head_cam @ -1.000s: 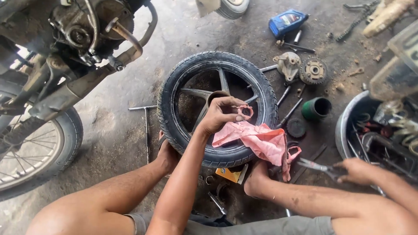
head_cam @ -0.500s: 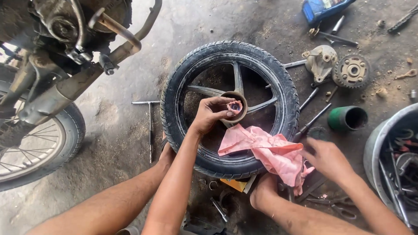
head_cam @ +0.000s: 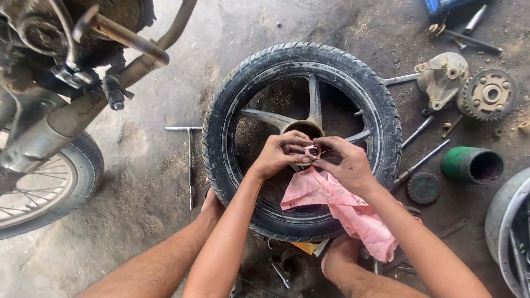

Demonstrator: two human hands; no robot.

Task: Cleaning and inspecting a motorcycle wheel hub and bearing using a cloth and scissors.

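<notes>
A: What's the biggest thing here?

B: The motorcycle [head_cam: 61, 99] at the left, its spoked wheel [head_cam: 38, 187] on the ground. Next comes the loose wheel [head_cam: 301, 138], lying flat on the dirt floor [head_cam: 149, 182] with its axle line pointing straight up at the camera; one spoke runs toward the top of the frame.

A: And over it?

B: A pink rag [head_cam: 342, 207] draped across the tyre's near side, long axis slanting from the hub down to the lower right.

A: The hands?

B: Both meet over the hub [head_cam: 303, 129]. The left hand [head_cam: 279, 154] is curled, fingertips pinching a small round part [head_cam: 313, 150]. The right hand [head_cam: 345, 163] closes on the same part from the other side, its heel touching the rag. Which way that part faces, I can't tell.

A: Around them?

B: A green cylinder [head_cam: 472, 164] lying on its side, open mouth to the right; a sprocket [head_cam: 488, 94]; a T-handle wrench [head_cam: 189, 163] with its shaft pointing toward the viewer.
</notes>
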